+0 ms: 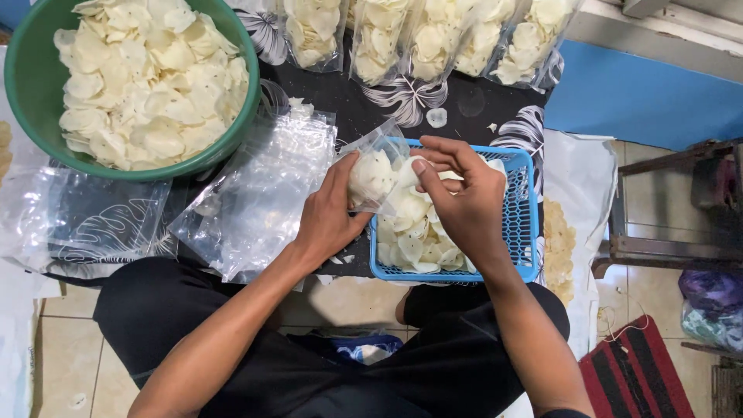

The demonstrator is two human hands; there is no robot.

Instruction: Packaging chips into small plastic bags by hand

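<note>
Left hand (pixel 329 213) grips a small clear plastic bag (pixel 375 174) by its side, mouth turned toward the right, so the opening faces the other hand. The bag sits just above the left edge of the blue plastic mesh basket (pixel 522 220), likely so anything that slips falls back in. Bag already holds a few pale round crackers; exact count unclear through the film.

Right hand (pixel 464 197) is curled at the bag's mouth, fingers pinched on pale crackers and pressing them in. Its palm side is hidden, so how many crackers it holds cannot be told.

Basket rests on a dark leaf-print cloth (pixel 410 97) in front of the person's knees, with loose pale crackers (pixel 410 232) piled inside; the right hand and forearm cover much of the pile.

Stack of empty clear plastic bags (pixel 259 193) lies flat just left of the left hand, within easy reach. Large green plastic bowl (pixel 23 85) heaped with crackers is at upper left, partly cut off by the frame top. Row of filled clear bags (pixel 433 39) stands along the far edge, tops cut off.

Yellowish crackers (pixel 559 248) on white sheet right of basket, partly hidden by it. Whether the surface is a floor or low tabletop is hard to tell.
</note>
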